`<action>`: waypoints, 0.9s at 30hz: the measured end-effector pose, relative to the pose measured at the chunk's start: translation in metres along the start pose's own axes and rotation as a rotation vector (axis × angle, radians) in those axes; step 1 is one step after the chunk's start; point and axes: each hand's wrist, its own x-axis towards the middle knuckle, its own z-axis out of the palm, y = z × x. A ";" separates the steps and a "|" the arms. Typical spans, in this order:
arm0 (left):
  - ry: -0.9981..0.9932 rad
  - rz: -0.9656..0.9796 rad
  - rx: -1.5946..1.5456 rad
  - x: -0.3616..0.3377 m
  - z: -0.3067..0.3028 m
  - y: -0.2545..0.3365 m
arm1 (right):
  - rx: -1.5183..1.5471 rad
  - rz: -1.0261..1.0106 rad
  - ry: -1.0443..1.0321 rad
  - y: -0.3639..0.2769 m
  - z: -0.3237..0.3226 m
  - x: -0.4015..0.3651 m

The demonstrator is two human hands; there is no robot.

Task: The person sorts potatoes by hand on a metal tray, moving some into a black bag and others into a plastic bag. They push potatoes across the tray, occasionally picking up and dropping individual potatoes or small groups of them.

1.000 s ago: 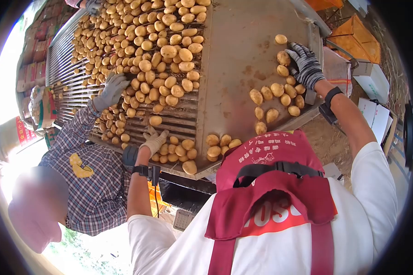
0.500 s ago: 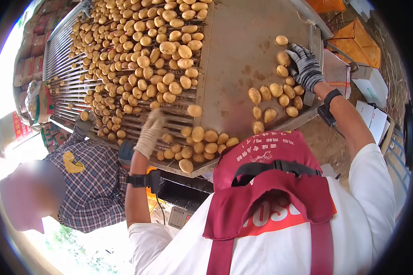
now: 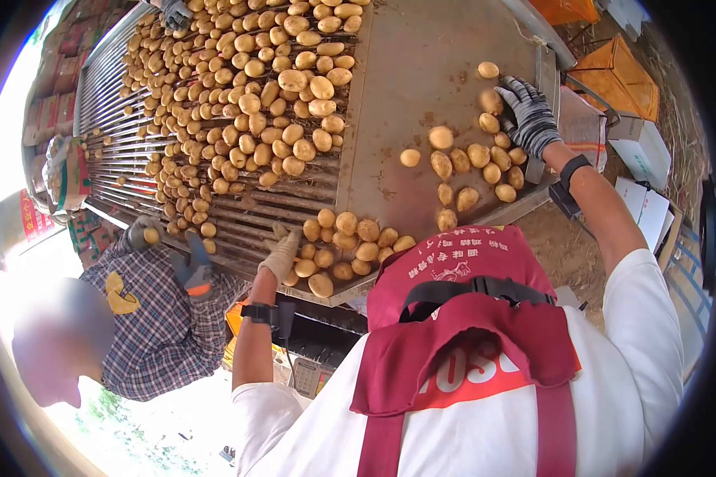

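Pale-gloved left hand (image 3: 282, 254) lies open on the rollers (image 3: 135, 171), fingers flat beside a potato cluster (image 3: 350, 238). One large potato (image 3: 321, 284) lies lengthwise along the near edge. Striped right hand (image 3: 529, 115), fingers spread, rests against potatoes (image 3: 493, 163) on the metal plate (image 3: 422, 56).

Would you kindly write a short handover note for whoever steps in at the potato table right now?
Left hand: open, no grip, fingers against the potato pile at the near edge.
Right hand: open, no grip, flat beside the potato cluster on the metal plate.
Done: those two groups sit apart from the rest.
Left: loose potatoes crowd the roller bed.
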 end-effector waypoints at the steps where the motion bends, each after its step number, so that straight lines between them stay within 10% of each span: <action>1: -0.183 -0.045 -0.293 0.001 0.002 0.001 | -0.004 -0.001 -0.002 0.001 0.000 0.000; 18: -0.517 0.539 -0.221 -0.107 0.195 0.130 | 0.031 0.031 -0.046 0.000 -0.002 0.001; 23: -0.006 0.917 -0.022 -0.095 0.158 0.101 | 0.010 0.006 -0.048 0.004 0.001 0.003; 27: 0.144 0.467 0.395 -0.098 0.151 0.076 | 0.018 0.018 -0.063 0.001 -0.003 0.002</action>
